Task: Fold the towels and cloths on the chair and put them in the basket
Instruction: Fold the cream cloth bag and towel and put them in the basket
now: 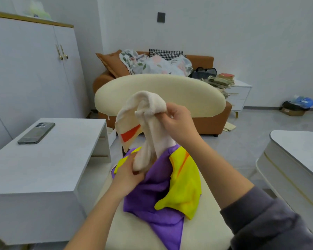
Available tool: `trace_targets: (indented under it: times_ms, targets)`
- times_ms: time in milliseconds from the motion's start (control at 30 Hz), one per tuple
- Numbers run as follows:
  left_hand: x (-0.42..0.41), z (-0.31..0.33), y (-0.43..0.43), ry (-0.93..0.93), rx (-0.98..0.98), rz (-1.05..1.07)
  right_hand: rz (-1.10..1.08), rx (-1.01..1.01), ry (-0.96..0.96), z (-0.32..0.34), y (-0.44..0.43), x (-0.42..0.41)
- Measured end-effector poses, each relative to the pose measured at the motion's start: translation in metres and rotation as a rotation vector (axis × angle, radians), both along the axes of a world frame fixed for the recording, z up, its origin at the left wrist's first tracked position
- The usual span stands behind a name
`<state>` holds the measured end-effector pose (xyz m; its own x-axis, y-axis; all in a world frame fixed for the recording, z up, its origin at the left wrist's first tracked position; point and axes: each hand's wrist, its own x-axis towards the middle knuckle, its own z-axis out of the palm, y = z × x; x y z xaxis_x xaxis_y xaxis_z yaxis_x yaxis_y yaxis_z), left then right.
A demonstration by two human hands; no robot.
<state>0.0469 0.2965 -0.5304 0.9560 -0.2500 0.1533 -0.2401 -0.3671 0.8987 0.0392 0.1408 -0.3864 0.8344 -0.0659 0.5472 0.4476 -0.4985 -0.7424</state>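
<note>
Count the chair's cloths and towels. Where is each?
3: a cream towel gripped by the left hand and right hand, a purple cloth on the seat, a yellow cloth lying on it. More may be hidden.

The right arm wears a dark grey, wrinkled sleeve (pixel 271 224).

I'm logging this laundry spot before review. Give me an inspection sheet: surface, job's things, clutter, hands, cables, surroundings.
Surface: cream chair, cloths lying on its seat.
Job's things: towel held up over the seat; purple cloth and yellow cloth unfolded on the seat; basket not in view.
Clutter: phone on the table at left.
Hands: left hand grips the towel's lower part; right hand pinches its top.
Cables: nothing seen.
Surroundings: sofa with bedding behind the chair; cabinet at left.
</note>
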Motion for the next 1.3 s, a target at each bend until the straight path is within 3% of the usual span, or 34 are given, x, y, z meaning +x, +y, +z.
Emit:
trace_targets:
  times_ms: [100, 167, 267, 367, 433, 500, 533, 633, 700, 800, 867, 967, 1200, 1233, 1300]
  targets:
    - [-0.005, 0.008, -0.004, -0.106, 0.140, 0.023, 0.013, -0.016, -0.037, 0.007, -0.003, 0.000]
    - [0.000, 0.022, -0.005, -0.149, 0.188, 0.179, -0.002, -0.028, -0.059, 0.008, -0.006, -0.001]
    - [0.013, 0.051, 0.003, -0.161, -0.096, 0.338, -0.051, 0.011, -0.147, 0.016, -0.011, -0.004]
    - [0.009, 0.098, 0.005, -0.160, -0.478, 0.270, -0.019, 0.025, -0.174, 0.024, -0.017, -0.009]
    - [0.003, 0.129, -0.003, -0.118, -0.612, 0.201, 0.107, 0.012, -0.066, 0.023, -0.018, -0.016]
    - [-0.007, 0.156, -0.017, 0.046, -0.747, 0.100, 0.212, -0.013, 0.074, 0.016, -0.016, -0.023]
    - [-0.010, 0.162, -0.024, 0.086, -0.750, 0.045, 0.231, -0.015, 0.092, 0.013, -0.015, -0.025]
    - [-0.019, 0.167, -0.032, -0.057, -0.604, -0.159, 0.179, 0.061, -0.002, 0.011, -0.019, -0.030]
    - [-0.022, 0.167, -0.032, -0.082, -0.656, -0.264, 0.092, 0.114, -0.050, 0.019, -0.023, -0.033]
    - [-0.026, 0.159, -0.032, -0.147, -0.718, -0.240, -0.032, 0.150, -0.130, 0.031, -0.032, -0.039]
    - [-0.027, 0.138, -0.032, -0.216, -0.601, -0.108, -0.087, 0.218, -0.198, 0.035, -0.042, -0.043]
    - [-0.032, 0.090, -0.039, -0.220, -0.212, 0.083, -0.150, 0.328, -0.299, 0.039, -0.059, -0.047]
    - [-0.031, 0.011, -0.079, 0.147, 0.531, 0.049, -0.252, 0.303, -0.306, 0.028, -0.075, -0.054]
    - [-0.029, 0.008, -0.081, 0.133, 0.594, 0.063, -0.258, 0.289, -0.285, 0.023, -0.077, -0.054]
    - [-0.026, 0.010, -0.081, 0.040, 0.535, 0.110, -0.264, 0.274, -0.239, 0.014, -0.080, -0.053]
